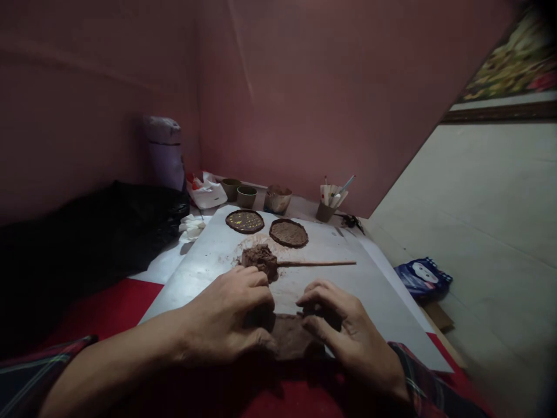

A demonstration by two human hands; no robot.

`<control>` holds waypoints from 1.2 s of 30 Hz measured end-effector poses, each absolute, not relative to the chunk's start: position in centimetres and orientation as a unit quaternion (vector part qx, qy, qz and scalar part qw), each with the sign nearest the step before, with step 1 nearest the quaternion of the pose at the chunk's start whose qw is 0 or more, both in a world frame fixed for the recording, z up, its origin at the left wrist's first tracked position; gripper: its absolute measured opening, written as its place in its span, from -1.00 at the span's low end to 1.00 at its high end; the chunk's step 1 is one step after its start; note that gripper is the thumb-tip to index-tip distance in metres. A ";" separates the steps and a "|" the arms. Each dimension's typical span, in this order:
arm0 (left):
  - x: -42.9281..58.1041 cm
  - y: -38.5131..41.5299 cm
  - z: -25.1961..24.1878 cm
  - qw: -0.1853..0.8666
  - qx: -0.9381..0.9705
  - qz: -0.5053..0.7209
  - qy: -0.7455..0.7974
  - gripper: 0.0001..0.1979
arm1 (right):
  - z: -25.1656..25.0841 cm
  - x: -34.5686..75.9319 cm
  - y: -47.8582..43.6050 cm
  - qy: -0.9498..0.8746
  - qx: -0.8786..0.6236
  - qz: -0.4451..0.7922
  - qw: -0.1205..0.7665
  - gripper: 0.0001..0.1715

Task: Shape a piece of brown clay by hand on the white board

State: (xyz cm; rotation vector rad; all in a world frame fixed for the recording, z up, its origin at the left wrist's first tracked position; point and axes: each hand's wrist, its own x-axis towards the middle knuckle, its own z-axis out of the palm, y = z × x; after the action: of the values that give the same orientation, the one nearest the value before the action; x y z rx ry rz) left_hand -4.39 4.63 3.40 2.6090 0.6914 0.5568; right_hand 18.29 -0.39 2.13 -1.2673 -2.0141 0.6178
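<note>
A flat brown clay slab (293, 337) lies at the near edge of the white board (204, 267), between my two hands. My left hand (230, 313) is closed on the slab's left end, its fingers curled and its thumb low along that side. Over the right end, my right hand (348, 328) is bent with thumb and fingers apart, the thumb tip at the slab's surface. Beyond my hands sits a rough lump of brown clay (261, 258), with a thin wooden stick (322, 263) reaching right from it. The slab's ends are partly hidden by my hands.
Two round clay discs (245, 220) (289, 233) lie farther back, the left one yellow-speckled. Behind them stand green cups (247, 197), a clear bowl (277, 200) and a tool cup (325, 212). Black plastic (96, 232) fills the left; a blue packet (422, 280) lies right.
</note>
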 end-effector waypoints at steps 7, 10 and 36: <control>-4.3 3.4 3.8 0.262 0.909 0.163 0.280 -0.91 | 2.3 17.9 -0.6 -0.767 -0.478 0.304 0.300 -0.77; -4.3 3.3 3.5 0.305 0.896 0.164 0.279 -0.96 | 1.9 17.8 -0.8 -0.760 -0.455 0.338 0.318 -0.78; -4.3 2.5 4.7 0.309 0.870 0.152 0.353 -0.94 | 2.3 18.0 -1.1 -0.759 -0.466 0.337 0.307 -0.86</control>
State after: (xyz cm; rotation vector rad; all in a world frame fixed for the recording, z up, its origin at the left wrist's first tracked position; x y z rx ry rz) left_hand -4.26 2.55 4.65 2.2982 0.9330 0.4015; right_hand 18.02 -1.09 2.29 -1.2318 -2.0071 0.8914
